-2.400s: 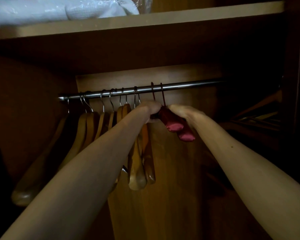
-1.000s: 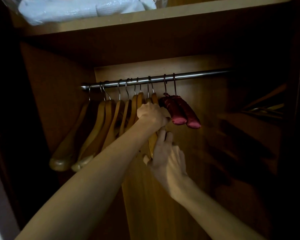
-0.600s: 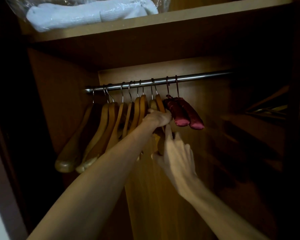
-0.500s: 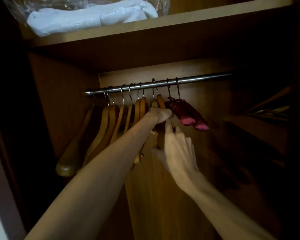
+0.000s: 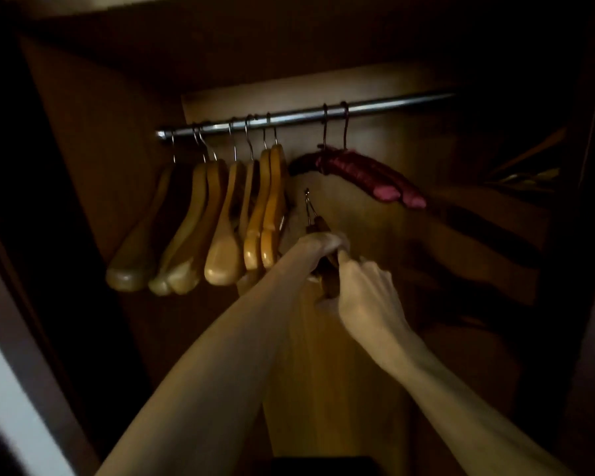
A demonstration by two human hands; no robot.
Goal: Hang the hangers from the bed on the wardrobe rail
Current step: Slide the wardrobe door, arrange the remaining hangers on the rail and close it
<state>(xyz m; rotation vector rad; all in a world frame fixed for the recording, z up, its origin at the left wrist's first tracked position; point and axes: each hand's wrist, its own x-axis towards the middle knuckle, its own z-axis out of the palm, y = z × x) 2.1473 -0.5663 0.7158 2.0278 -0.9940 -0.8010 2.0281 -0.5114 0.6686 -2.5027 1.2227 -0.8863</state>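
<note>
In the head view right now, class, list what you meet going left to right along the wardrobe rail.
Rail end → wooden hangers → hanger held below the rail by both hands → red padded hangers → bare rail.

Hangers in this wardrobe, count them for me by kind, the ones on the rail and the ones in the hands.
Wooden hangers on the rail: 7
Pink padded hangers on the rail: 2
Loose wooden hangers, gripped by left hand and right hand: 2, dimly seen
Total: 11

Home: wardrobe rail [image 5: 375,106], wooden hangers [image 5: 220,214]
</note>
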